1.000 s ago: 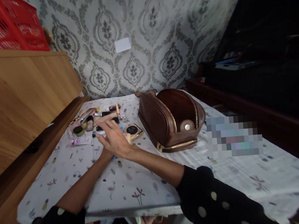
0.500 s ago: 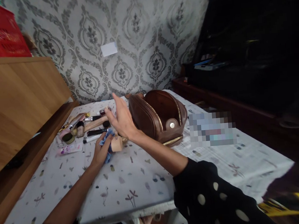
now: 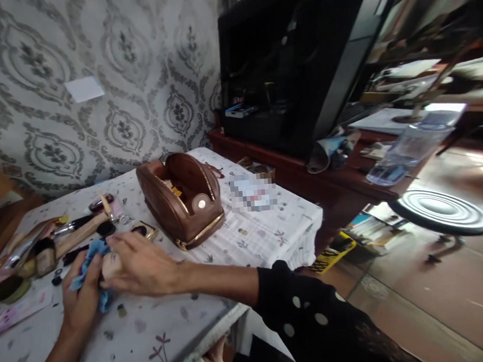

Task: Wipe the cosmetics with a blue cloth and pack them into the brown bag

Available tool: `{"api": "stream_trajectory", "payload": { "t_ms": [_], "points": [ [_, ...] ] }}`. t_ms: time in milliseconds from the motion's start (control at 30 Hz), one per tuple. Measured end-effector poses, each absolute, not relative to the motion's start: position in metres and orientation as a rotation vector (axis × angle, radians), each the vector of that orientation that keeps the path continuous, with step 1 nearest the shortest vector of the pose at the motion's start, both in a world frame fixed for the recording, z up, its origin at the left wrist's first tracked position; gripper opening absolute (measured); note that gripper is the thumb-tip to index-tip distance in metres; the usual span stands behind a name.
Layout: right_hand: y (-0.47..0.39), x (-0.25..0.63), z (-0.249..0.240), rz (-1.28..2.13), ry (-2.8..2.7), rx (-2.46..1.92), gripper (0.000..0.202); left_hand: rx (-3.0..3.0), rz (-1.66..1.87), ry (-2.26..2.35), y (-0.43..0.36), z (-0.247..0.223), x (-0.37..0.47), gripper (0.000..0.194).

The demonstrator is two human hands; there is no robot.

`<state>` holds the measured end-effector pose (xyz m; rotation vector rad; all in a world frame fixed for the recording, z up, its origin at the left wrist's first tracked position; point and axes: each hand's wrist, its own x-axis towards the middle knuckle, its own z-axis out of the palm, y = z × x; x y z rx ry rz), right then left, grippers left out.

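Observation:
My left hand [image 3: 78,294] is closed around a crumpled blue cloth [image 3: 98,249], which wraps part of a small beige cosmetic bottle [image 3: 111,265]. From the other side, the fingers of my right hand [image 3: 150,266] close on the bottle's beige end, hiding much of it. Both hands meet above the front left of the table. Just beyond them lie a round black lid [image 3: 106,229] and a gold-edged compact [image 3: 140,230]. A brown cosmetic bag [image 3: 164,209] stands unzipped behind my right hand, with something yellow inside.
Makeup brushes [image 3: 80,234], a round jar [image 3: 8,288] and a white-pink tube [image 3: 18,313] lie at the left on the patterned tablecloth [image 3: 187,341]. A blurred-out item [image 3: 253,191] sits right of the bag. Farther right are a television [image 3: 274,61] and a clear plastic container [image 3: 406,151].
My view has swung right. My right hand, spread and raised beside the bag before, has come down and closed on the bottle. My left hand still grips the cloth.

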<state>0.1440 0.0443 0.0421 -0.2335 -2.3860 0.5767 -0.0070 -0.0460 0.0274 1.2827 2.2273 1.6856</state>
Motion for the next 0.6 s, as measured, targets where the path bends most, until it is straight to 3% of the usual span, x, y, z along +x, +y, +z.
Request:
{"api": "stream_trajectory", "payload": {
  "t_ms": [300,467,600],
  "points": [
    [0.056,0.140,0.006,0.992,-2.416,-0.438,0.076,1.790,1.442,2.208,-0.034,0.036,0.006,0.026],
    [0.065,0.136,0.000,1.230,-2.213,-0.563,0.075,2.064,1.572,2.121,-0.009,0.045,0.017,0.027],
    [0.068,0.137,0.002,1.619,-1.936,-0.666,0.076,2.187,1.728,2.096,-0.001,0.043,0.021,0.022]
  ]
}}
